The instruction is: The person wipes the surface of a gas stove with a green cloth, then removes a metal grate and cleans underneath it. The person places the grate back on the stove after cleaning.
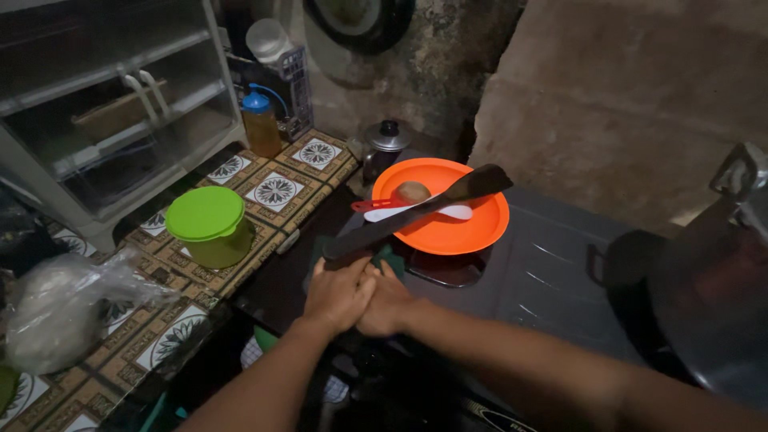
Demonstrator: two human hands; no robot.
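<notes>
The dark stove top [552, 264] carries an orange plate [472, 228] with a dark spatula [416, 212] lying across its rim, handle end toward the person. A white spoon [448, 211] and a brown round item [412, 192] rest on the plate. Left hand [336, 292] and right hand [388, 304] are pressed together, empty, just below the handle; any grip should take the handle squarely so the plate is not tipped

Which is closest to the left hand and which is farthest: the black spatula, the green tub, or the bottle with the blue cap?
From the left hand:
1. Black spatula, just above it, lying across the orange plate.
2. Green tub, off to the left on the patterned counter.
3. Blue-capped bottle, far back on the left.
</notes>
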